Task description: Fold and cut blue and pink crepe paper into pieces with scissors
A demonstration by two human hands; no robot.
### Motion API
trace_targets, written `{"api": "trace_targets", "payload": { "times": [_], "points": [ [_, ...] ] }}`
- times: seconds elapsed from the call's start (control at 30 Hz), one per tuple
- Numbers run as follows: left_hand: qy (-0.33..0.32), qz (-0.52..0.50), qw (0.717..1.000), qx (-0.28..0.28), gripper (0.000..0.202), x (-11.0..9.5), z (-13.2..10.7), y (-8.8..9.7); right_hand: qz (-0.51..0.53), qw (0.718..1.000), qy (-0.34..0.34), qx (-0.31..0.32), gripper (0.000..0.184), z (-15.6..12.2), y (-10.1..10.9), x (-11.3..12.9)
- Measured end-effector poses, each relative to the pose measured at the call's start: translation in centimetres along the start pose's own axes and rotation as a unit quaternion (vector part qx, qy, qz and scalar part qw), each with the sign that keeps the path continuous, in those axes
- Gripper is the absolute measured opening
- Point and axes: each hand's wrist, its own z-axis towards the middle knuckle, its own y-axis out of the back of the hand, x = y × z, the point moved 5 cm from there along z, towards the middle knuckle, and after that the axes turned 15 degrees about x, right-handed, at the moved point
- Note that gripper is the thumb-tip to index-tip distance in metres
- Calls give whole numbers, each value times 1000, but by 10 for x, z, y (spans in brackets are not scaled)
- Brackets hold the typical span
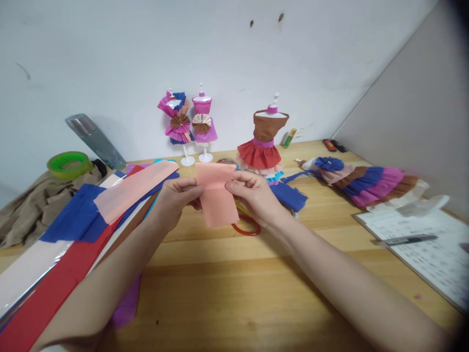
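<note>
A piece of peach crepe paper (pixel 219 203) hangs between my two hands above the table, with a crease across its middle. My left hand (pixel 179 198) pinches its left edge between thumb and fingers. On the opposite edge, my right hand (pixel 252 193) has the same kind of pinch. Behind the paper, red-handled scissors (pixel 249 231) lie partly hidden on the table. A small dress form in a brown top and red ruffled skirt (pixel 261 154) stands just beyond my right hand.
Crepe paper sheets (pixel 76 215) pile up at left, beside green tape (pixel 69 165) and a leaning bottle (pixel 95 142). Two small dress forms (pixel 181 124) stand by the wall. At right lie a striped paper dress (pixel 381 183), a notebook (pixel 432 264) and a pen (pixel 410 240).
</note>
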Motion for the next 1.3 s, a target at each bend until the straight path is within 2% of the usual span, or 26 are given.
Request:
{"api": "trace_targets", "payload": {
  "times": [0.13,0.23,0.33,0.4,0.47,0.53,0.6,0.8,0.97,1.07,1.2,1.3],
  "points": [
    [-14,-38,999,3,22,-2,0,1,63,998,-21,21,21,0,-1,0],
    [-17,-66,998,3,16,-5,0,3,64,997,-28,38,14,-1,-3,5],
    [-20,-92,995,28,16,-7,0,2,60,997,-19,44,10,-1,-4,8],
    [-3,-111,993,32,25,-5,0,1,53,997,-11,46,11,-2,-5,10],
    [42,-113,992,43,36,1,0,-2,37,998,-10,47,12,-2,-5,10],
    [84,-90,990,63,39,6,-1,-8,17,999,-11,48,14,-3,-6,10],
    [99,-55,991,72,38,7,-2,-12,9,999,-13,48,18,-4,-7,10],
    [47,39,998,22,31,0,-2,-9,47,997,-37,49,45,-2,-4,4],
    [3,71,997,-16,30,-5,-2,-7,6,991,-78,110,38,-2,-13,-4],
    [14,33,999,14,34,0,-1,-9,-1,993,-71,92,36,-3,-13,-6],
    [84,-4,992,95,39,15,0,-14,3,997,-47,65,34,-3,-9,-3],
    [92,5,992,89,38,20,2,-13,5,998,-29,60,32,-3,-8,0]
  ]
}}
